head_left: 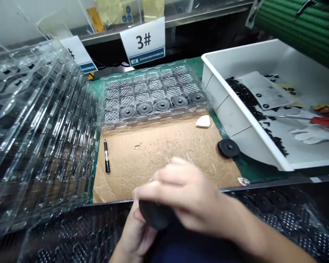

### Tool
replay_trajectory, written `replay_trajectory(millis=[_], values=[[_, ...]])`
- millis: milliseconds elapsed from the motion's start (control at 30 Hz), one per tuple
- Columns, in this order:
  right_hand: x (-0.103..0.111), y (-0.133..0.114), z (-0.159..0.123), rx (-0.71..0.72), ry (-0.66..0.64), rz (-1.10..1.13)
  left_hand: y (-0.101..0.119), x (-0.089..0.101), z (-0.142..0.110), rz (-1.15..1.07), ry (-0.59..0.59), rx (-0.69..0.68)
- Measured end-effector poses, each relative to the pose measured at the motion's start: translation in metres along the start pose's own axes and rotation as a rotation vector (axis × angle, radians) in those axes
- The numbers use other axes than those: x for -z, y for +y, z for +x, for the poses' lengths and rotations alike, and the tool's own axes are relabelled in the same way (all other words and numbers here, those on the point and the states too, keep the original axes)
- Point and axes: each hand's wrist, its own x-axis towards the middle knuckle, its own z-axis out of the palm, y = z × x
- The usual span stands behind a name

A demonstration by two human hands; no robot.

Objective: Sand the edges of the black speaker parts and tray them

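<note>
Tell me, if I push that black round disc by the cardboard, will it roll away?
Probably not far: the black round disc lies flat at the edge of the cardboard, so it would likely slide. Its thick shape looks stiff, not floppy. Stood on its rim, it might roll.

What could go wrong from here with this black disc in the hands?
The black disc between the left hand and right hand sits over a clear tray, so it might slip and land there. The stack of clear trays stands close beside the cardboard, and a wide movement could perhaps knock it.
</note>
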Motion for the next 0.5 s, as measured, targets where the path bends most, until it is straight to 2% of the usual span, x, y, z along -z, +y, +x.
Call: replay_trajectory(millis=[133,200,267,367,433,500], values=[[-0.004,0.037,-0.026,-0.37,-0.051,-0.02,0.017,0.006,0.002,-0.095,-0.183,0.007],[-0.021,0.052,-0.047,-0.487,-0.076,0.036,0.023,0.006,0.002,-0.138,-0.244,-0.003],[-0.044,0.06,-0.065,-0.543,-0.104,0.077,0.025,0.006,0.002,-0.157,-0.266,0.032],[-0.059,0.059,-0.073,-0.588,-0.088,0.087,0.024,0.005,0.003,-0.167,-0.248,0.079],[-0.048,0.047,-0.064,-0.627,-0.031,0.094,0.022,0.003,0.004,-0.15,-0.225,0.081],[-0.03,0.027,-0.045,-0.633,0.1,0.115,0.02,0.002,0.005,-0.129,-0.217,0.072]])
